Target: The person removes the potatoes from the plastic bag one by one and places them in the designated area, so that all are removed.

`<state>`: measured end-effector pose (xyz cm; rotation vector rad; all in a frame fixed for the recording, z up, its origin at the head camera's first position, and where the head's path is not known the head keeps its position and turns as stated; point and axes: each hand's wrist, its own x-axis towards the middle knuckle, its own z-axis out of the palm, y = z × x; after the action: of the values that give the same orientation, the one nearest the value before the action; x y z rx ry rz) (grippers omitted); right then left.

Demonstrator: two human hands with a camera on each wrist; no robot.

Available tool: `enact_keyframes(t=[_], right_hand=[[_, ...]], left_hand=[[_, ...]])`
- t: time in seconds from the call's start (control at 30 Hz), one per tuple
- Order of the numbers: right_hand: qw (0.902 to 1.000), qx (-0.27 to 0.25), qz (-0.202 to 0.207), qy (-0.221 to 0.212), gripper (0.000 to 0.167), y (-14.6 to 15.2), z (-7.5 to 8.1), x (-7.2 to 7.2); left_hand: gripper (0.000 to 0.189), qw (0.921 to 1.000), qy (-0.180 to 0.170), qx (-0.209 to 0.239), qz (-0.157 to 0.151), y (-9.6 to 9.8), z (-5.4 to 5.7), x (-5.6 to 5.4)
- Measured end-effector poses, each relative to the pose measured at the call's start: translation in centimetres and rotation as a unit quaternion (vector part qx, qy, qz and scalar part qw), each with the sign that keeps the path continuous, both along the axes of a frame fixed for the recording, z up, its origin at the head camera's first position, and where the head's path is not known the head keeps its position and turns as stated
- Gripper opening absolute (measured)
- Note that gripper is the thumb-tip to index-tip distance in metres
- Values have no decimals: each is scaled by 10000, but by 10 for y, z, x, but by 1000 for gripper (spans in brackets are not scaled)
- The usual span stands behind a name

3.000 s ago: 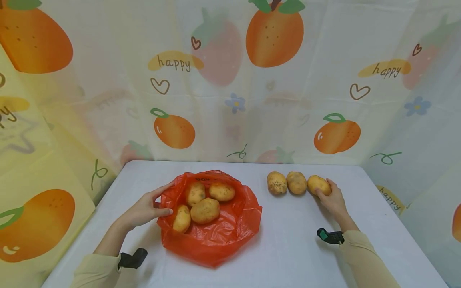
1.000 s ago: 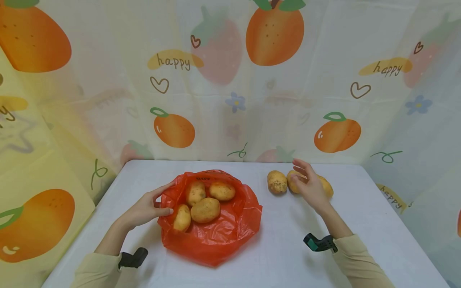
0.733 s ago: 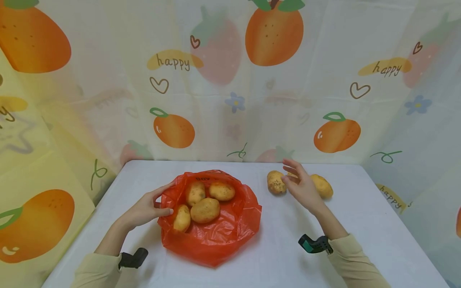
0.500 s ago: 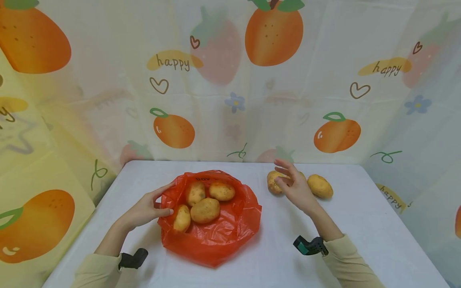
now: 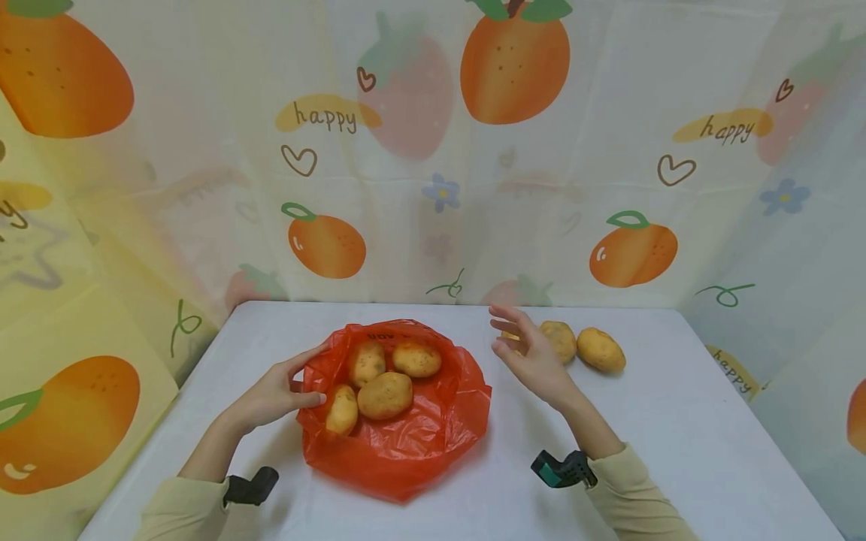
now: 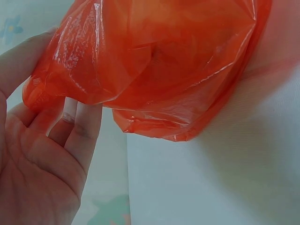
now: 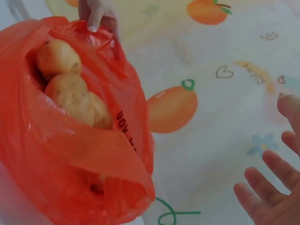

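Observation:
A red plastic bag [image 5: 406,469] stands on the white table with its mouth spread. Several potatoes [image 5: 386,396] lie inside it. My left hand [image 5: 271,394] grips the bag's left rim, thumb over the edge and fingers behind the plastic, as the left wrist view also shows the left hand [image 6: 42,164]. My right hand [image 5: 537,368] hovers right of the bag with fingers spread and nothing in them; the right wrist view shows the hand [image 7: 276,187] apart from the bag. Behind it a potato [image 5: 510,336] is mostly hidden. Further right lie a middle potato [image 5: 558,342] and a rightmost potato [image 5: 601,351].
The white table [image 5: 676,451] reaches back to a fruit-print curtain [image 5: 406,225], which also hangs along both sides. A black wrist camera [image 5: 250,485] sits on the left wrist, and another wrist camera [image 5: 564,469] on the right.
My right hand has let go of the rightmost potato and moved left past the middle one, in front of the left one. The left hand and the bag have stayed in place.

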<state>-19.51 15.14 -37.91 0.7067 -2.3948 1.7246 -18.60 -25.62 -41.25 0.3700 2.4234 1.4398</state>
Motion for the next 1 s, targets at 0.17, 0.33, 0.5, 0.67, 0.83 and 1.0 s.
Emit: enact_keyframes(t=[0.17,0.33,0.5,0.67,0.83,1.0], right_hand=[[9996,-163,211,5,49,-11,-1,0],[9996,-102,261,-51,47,-22,-2,1],[9990,-97,413,-171,47,-34,-2,1],[9977,-173,614,-227,47,-47,7,4],[9966,-37,710,-415,47,-61,20,12],[9949,220,879,-438,47,-73,23,14]], left_hand=[[75,10000,5,-13,-4,0,0,0],[74,10000,7,-96,23,0,-1,-2],[74,10000,31,-91,-7,0,-2,-3],[74,10000,2,-35,-20,0,-3,-3],[74,10000,-2,-24,-43,1,-3,-4],[74,10000,-15,-68,-42,1,-2,-3]])
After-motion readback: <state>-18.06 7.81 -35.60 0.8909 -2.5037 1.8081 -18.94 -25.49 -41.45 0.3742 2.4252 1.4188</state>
